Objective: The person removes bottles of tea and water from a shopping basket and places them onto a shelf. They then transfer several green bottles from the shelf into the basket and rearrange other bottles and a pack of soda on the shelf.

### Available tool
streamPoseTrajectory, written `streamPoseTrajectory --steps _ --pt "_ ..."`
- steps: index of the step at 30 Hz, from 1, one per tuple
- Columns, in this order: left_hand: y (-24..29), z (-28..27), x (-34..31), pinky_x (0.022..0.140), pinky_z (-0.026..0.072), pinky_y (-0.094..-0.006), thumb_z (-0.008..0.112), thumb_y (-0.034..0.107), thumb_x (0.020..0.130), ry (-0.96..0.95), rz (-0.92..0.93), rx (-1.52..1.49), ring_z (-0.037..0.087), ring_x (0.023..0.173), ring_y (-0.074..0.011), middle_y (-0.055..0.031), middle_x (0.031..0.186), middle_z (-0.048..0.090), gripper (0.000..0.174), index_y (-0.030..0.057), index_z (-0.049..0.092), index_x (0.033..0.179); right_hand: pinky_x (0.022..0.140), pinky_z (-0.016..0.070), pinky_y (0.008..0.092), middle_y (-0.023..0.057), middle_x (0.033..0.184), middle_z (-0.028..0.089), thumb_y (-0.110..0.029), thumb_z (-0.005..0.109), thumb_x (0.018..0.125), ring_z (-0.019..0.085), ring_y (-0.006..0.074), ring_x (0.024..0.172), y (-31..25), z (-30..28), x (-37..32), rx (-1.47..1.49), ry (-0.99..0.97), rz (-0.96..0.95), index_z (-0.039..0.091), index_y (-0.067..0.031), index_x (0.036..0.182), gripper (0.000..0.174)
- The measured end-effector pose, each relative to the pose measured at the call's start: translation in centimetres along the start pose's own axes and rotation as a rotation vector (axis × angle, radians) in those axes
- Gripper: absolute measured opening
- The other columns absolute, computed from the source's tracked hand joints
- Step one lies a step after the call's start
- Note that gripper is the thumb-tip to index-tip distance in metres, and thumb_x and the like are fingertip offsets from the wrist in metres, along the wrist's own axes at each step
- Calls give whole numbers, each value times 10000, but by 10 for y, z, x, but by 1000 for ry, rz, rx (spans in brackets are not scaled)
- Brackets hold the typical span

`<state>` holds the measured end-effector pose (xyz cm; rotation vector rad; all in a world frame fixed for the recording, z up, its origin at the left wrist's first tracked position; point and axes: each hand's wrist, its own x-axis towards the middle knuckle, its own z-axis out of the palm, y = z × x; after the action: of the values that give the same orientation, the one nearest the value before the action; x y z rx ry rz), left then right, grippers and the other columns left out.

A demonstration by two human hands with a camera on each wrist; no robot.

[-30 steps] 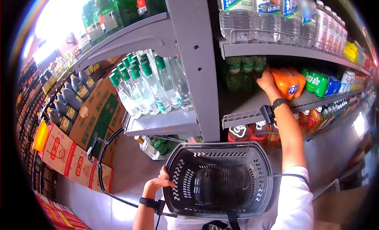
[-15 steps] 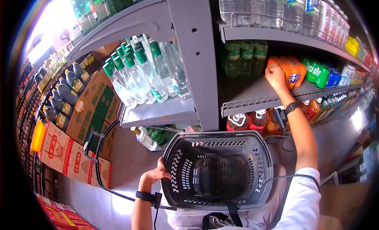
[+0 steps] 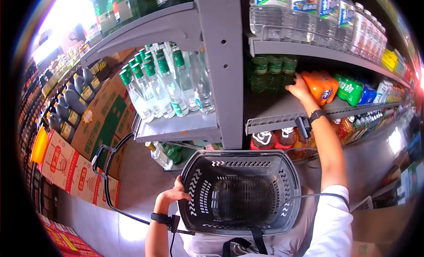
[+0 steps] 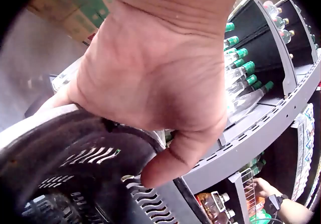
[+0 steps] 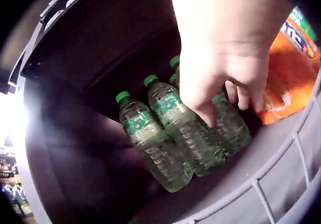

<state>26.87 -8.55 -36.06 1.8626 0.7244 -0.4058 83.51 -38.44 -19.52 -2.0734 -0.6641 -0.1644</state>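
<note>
My left hand [image 3: 173,195] grips the left rim of a black plastic shopping basket [image 3: 291,186], thumb inside the rim and fingers outside, as the left wrist view also shows. The basket rests on my lap, its inside facing up. Reaching onto a grey shelf, my right hand [image 3: 299,87] is between a group of green-capped water bottles [image 5: 168,108] and a shrink-wrapped pack of orange bottles [image 3: 321,86]. In the right wrist view its thumb overlaps the rightmost bottle, and its loosely bent fingers point down beside the orange pack [image 5: 288,78].
A wire guard [image 3: 274,123] edges the shelf, and a shelf of large bottles [image 3: 304,20] hangs above. A green bottle pack [image 3: 350,89] stands further right. Clear green-capped bottles [image 3: 161,87] fill the left shelf beside a grey post [image 3: 225,93]. Cartons [image 3: 79,168] stand left.
Half a second ago my right hand was at the orange pack's left end; it has moved left, towards the green-capped bottles. My left hand has kept its grip on the basket.
</note>
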Motion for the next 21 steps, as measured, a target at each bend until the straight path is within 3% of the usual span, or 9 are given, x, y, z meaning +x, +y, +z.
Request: streamPoseTrajectory --steps 2,5,8,11,12,13,15,21 --pt "7 2 -2 1135 224 -336 799 239 572 4 21 -9 216 1399 -379 -336 1460 185 1326 -126 -147 1426 1014 418 383 200 1346 510 -2 664 696 485 320 1260 -7 -4 -9 94 -46 -79 274 -3 1461 858" --pt "17 1 -9 1125 218 -319 779 154 584 -20 32 -70 231 1373 -339 -284 1421 234 1271 -119 -131 1429 964 448 380 209 1295 552 -44 675 738 550 300 1173 -18 -6 -24 -5 39 60 340 -37 1432 770" --pt "25 2 -13 1117 220 -314 767 107 587 -40 71 -104 247 1353 -317 -265 1405 248 1243 -111 -121 1429 917 472 385 207 1240 585 -86 679 767 590 302 1105 -7 -10 -37 -68 89 -10 467 -13 1293 572" --pt "18 3 -9 1111 230 -316 758 83 593 -52 92 -157 260 1348 -310 -262 1406 254 1225 -101 -116 1432 897 466 444 180 1068 640 -114 675 771 599 372 1019 -16 -29 -72 -136 224 -177 551 -42 1136 392" --pt "23 4 -13 1107 235 -313 753 80 600 -43 83 -126 267 1345 -304 -258 1402 264 1224 -94 -125 1434 874 461 464 162 997 619 -154 682 778 591 363 991 -25 -36 -84 -306 406 -163 569 -46 1074 335" --pt "21 3 -11 1108 234 -312 753 80 601 -43 70 -127 270 1344 -301 -257 1403 264 1225 -93 -129 1433 875 451 465 138 1025 585 -227 706 771 583 337 1018 -19 -48 -88 -673 587 -362 577 -87 1099 379" --pt "15 2 -7 1108 234 -311 753 79 605 -49 43 -124 275 1342 -294 -257 1403 264 1227 -90 -137 1433 897 436 462 131 1115 532 -306 736 753 565 324 1051 -8 -65 -93 -787 625 -328 577 -128 1140 455" --pt "11 7 -5 1070 313 -321 743 5 586 -29 85 -188 355 1287 -276 -191 1367 318 1220 -55 -126 1439 814 492 461 142 1177 477 -412 760 728 622 358 930 21 -74 -87 -709 527 -283 532 -145 1219 604"
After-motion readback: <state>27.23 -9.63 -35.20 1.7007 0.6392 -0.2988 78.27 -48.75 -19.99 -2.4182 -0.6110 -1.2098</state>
